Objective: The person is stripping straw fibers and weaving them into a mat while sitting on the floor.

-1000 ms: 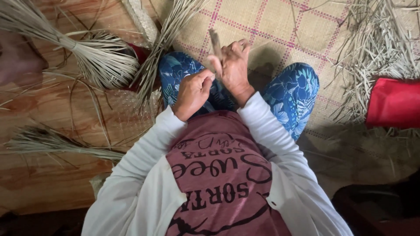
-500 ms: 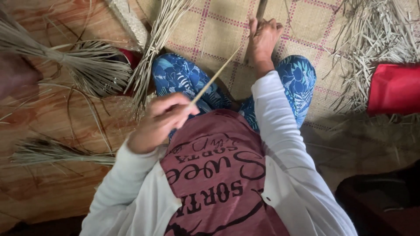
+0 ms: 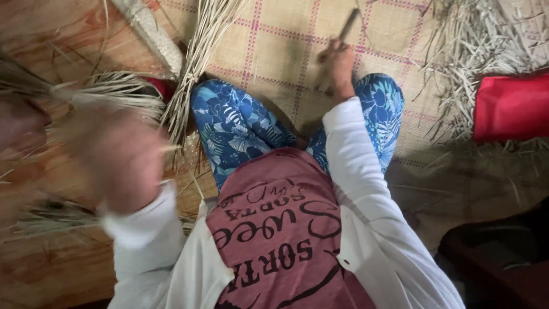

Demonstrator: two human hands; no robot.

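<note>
Out over the checked woven mat (image 3: 274,51), the right hand (image 3: 337,66) is closed round a dark, slim tool (image 3: 349,24) pointing away. It looks light and rigid, best gripped at its near end. Nearer, the left hand (image 3: 123,163) is blurred beside bundles of dry straw strips (image 3: 197,63); its grip cannot be told.

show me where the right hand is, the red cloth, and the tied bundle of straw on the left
right hand (image 3: 337,66), head view, on the knuckles.
red cloth (image 3: 510,107), head view, on its flat middle.
tied straw bundle (image 3: 117,94), head view, on the fanned stalks.
</note>
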